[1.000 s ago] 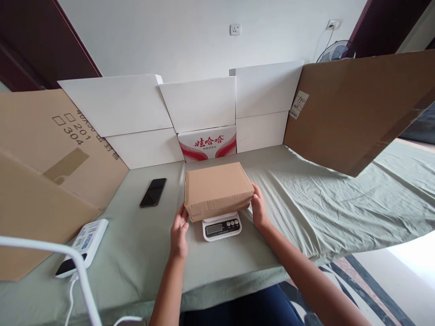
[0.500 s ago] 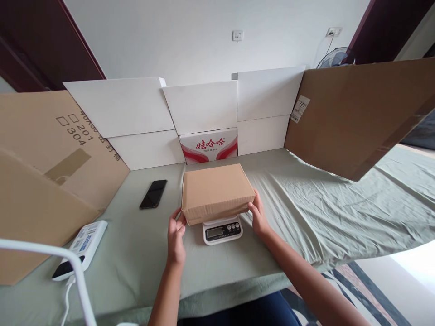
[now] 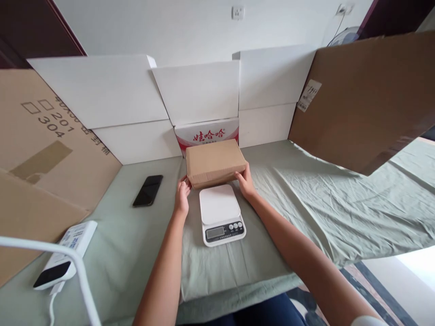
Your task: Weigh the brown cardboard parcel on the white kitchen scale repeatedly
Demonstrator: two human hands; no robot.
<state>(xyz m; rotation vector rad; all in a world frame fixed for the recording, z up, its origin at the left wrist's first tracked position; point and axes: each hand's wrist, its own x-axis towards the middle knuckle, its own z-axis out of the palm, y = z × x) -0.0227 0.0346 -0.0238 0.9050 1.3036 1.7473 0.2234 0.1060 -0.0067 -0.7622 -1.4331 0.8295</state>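
Between my two hands is a closed brown cardboard box, just beyond a white kitchen scale. My left hand grips the box's left front corner, with some fingers hidden behind it. My right hand clasps the right front corner, its thumb on the front face. The scale's platform is bare, with its dark display and round buttons facing me. Whether the box touches the cloth, I cannot tell.
A black phone lies on the green cloth to the left. Nearer me are a white power strip and a curved white tube. White boxes form a back wall; large cardboard panels flank both sides.
My hands have moved the cardboard box forward off the scale, toward the white boxes. The scale's platform, covered before, now shows. The camera view has tilted downward.
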